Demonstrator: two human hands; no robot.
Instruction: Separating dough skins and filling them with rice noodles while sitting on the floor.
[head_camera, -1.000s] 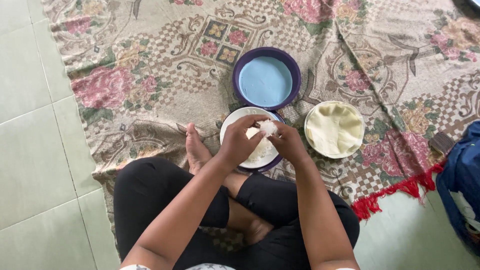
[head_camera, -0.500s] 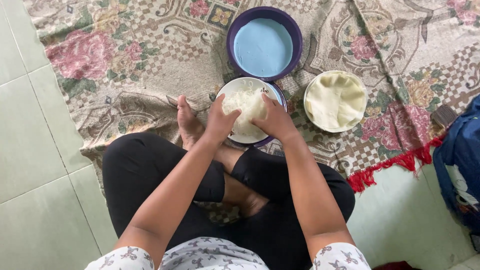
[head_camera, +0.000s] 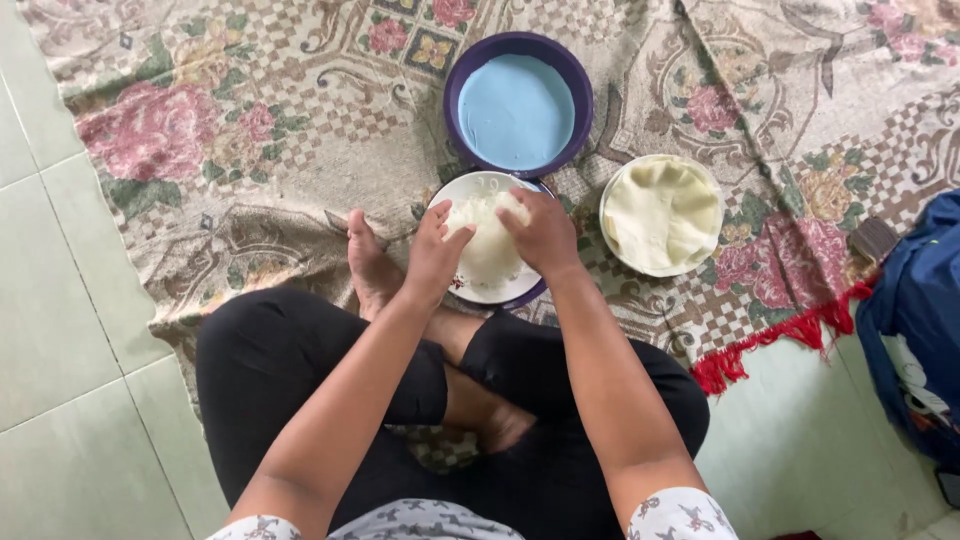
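I sit cross-legged on a floral rug. A white plate (head_camera: 470, 292) lies in front of my legs, and a thin pale wrapper sheet (head_camera: 486, 240) is spread on it. My left hand (head_camera: 436, 255) presses on the sheet's left edge with fingers curled. On the sheet's right side rests my right hand (head_camera: 543, 232), fingers bent over it. Just beyond the plate stands a purple bowl (head_camera: 455, 90) with a light blue inside. A stack of pale round wrappers (head_camera: 660, 212) fills a white dish to the right.
The patterned rug (head_camera: 250, 150) covers the floor ahead, with a red fringe (head_camera: 790, 335) at its right edge. Pale green tiles (head_camera: 60, 330) lie to the left. A dark blue bag (head_camera: 915, 320) sits at the far right. My bare foot (head_camera: 368, 262) rests beside the plate.
The small wad held between both hands a second ago now lies spread flat over the plate. Both hands have lowered onto it, and the view has tilted nearer.
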